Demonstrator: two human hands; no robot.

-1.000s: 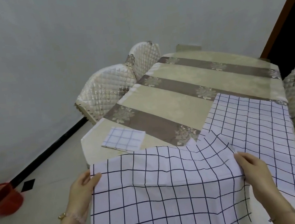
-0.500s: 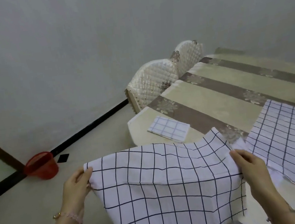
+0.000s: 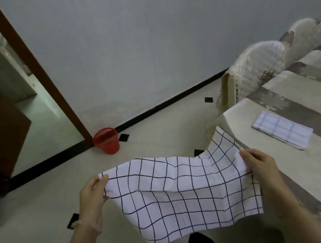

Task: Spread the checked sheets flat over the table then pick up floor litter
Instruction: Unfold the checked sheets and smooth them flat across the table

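Right in front of us at 6 o'clock, the sheet (image 3: 185, 195) hangs in the air between both hands, sagging in the middle, its lower edge drooping free. Our left hand (image 3: 92, 192) at 7 o'clock pinches the sheet's left corner, thumb on top and fingers curled beneath, a bracelet (image 3: 77, 223) on the wrist. Our right hand (image 3: 260, 166) at 4 o'clock grips the right edge, fingers curled over the cloth. The sheet is mostly above the floor (image 3: 36, 217), just beside the table (image 3: 242, 119); its far corner lifts toward the table's corner, and we cannot tell whether it touches. At 3 o'clock a folded sheet (image 3: 283, 132) lies flat on the table. At 9 o'clock a red bin (image 3: 106, 141) stands on the floor against the wall. Blurred at 2 o'clock, a quilted chair (image 3: 259, 64) sits beside the table.
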